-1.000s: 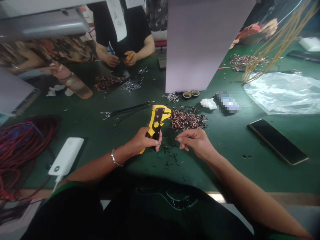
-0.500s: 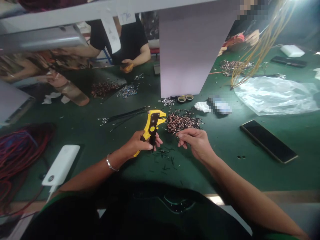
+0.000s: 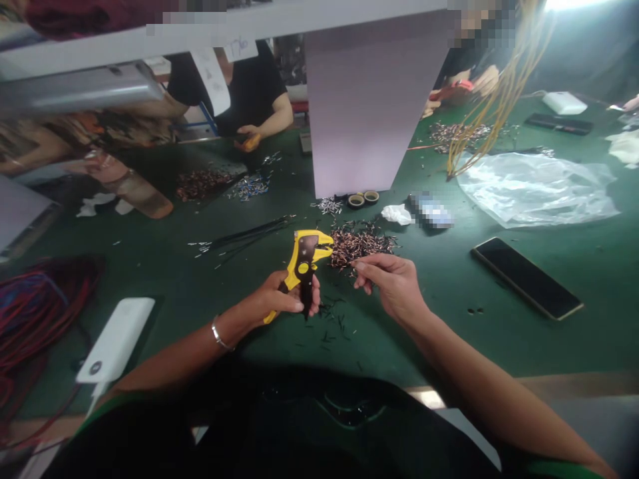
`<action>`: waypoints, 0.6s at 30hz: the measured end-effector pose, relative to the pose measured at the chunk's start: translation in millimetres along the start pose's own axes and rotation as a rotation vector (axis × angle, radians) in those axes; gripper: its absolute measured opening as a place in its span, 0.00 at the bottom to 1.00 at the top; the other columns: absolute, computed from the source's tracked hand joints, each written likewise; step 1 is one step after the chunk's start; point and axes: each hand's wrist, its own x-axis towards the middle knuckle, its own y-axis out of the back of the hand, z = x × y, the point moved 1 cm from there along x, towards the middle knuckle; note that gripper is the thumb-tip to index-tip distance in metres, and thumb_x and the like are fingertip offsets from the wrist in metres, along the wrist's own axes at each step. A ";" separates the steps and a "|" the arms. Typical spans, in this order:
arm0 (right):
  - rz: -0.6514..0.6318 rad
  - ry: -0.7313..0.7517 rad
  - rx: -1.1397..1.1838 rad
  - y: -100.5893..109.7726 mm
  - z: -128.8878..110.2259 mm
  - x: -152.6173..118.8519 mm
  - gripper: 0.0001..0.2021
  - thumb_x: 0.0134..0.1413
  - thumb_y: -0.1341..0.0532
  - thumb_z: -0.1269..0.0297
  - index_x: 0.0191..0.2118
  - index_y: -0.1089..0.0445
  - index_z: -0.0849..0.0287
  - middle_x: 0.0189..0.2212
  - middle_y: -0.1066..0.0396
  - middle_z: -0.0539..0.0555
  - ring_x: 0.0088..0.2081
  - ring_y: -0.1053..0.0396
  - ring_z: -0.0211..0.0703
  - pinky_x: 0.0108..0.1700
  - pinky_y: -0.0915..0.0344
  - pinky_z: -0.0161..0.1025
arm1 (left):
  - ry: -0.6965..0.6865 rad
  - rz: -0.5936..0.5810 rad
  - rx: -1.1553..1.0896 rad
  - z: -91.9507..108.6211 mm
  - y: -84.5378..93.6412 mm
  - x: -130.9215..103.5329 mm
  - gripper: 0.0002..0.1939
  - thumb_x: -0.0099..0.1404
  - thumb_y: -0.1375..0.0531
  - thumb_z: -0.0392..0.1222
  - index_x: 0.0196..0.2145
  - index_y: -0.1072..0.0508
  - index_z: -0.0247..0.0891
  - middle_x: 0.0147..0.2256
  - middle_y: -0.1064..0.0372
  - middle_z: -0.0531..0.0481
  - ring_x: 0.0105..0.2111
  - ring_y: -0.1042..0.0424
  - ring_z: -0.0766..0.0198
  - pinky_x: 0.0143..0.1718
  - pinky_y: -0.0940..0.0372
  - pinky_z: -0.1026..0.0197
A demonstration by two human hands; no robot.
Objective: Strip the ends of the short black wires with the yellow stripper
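Note:
My left hand (image 3: 287,295) grips a yellow and black wire stripper (image 3: 303,266), its jaws pointing right towards a pile of short black wire pieces with bare copper ends (image 3: 362,243). At the near edge of that pile, my right hand (image 3: 392,279) has thumb and forefinger pinched together. What sits between those fingertips is too small to make out, though the pile's wire pieces lie right beside them. Small black scraps of insulation (image 3: 337,322) are scattered on the green table (image 3: 424,359) below and between my hands.
Behind the pile stand a pale upright panel (image 3: 357,113), two tape rolls (image 3: 363,199) and crumpled tissue (image 3: 397,213). Long black wires (image 3: 244,233) lie to the left. A phone (image 3: 526,277) and plastic bag (image 3: 539,186) are right; a power bank (image 3: 117,339) and red cables (image 3: 40,313) left. Co-workers sit opposite.
The view has shifted slightly. The wire stripper sits a little lower, and my left fingers are wrapped more closely around its handle. My right hand stays pinched by the pile.

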 end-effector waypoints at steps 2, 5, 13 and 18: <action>-0.006 0.019 -0.049 -0.2 0.7 -2.0 0.05 0.44 0.31 0.62 0.27 0.21 0.57 0.16 0.29 0.50 0.18 0.37 0.35 0.21 0.40 0.37 | 0.009 0.008 -0.023 -1.1 -0.3 0.1 0.20 0.47 0.34 0.32 0.42 0.25 0.31 0.34 0.24 0.42 0.32 0.24 0.55 0.35 0.29 0.52; 0.018 0.043 -0.176 -0.7 2.0 -5.0 0.06 0.45 0.32 0.61 0.27 0.21 0.57 0.16 0.29 0.49 0.17 0.37 0.35 0.21 0.40 0.37 | 0.013 0.035 -0.044 -1.8 0.4 -0.3 0.20 0.47 0.34 0.31 0.42 0.26 0.31 0.34 0.25 0.43 0.32 0.24 0.55 0.36 0.30 0.51; 0.068 0.375 -0.557 -6.6 -2.5 -13.5 0.08 0.51 0.38 0.62 0.26 0.21 0.52 0.23 0.23 0.51 0.26 0.27 0.43 0.32 0.30 0.41 | 0.031 0.025 0.000 -0.9 -9.6 0.4 0.20 0.48 0.34 0.32 0.41 0.26 0.31 0.33 0.25 0.44 0.33 0.25 0.55 0.38 0.31 0.51; 0.019 0.507 -0.639 -11.1 -2.0 -20.1 0.10 0.54 0.40 0.64 0.29 0.20 0.52 0.25 0.22 0.53 0.27 0.26 0.44 0.34 0.30 0.42 | 0.051 0.029 0.067 0.0 -16.3 1.8 0.19 0.48 0.33 0.32 0.41 0.26 0.33 0.33 0.25 0.46 0.32 0.25 0.57 0.38 0.31 0.53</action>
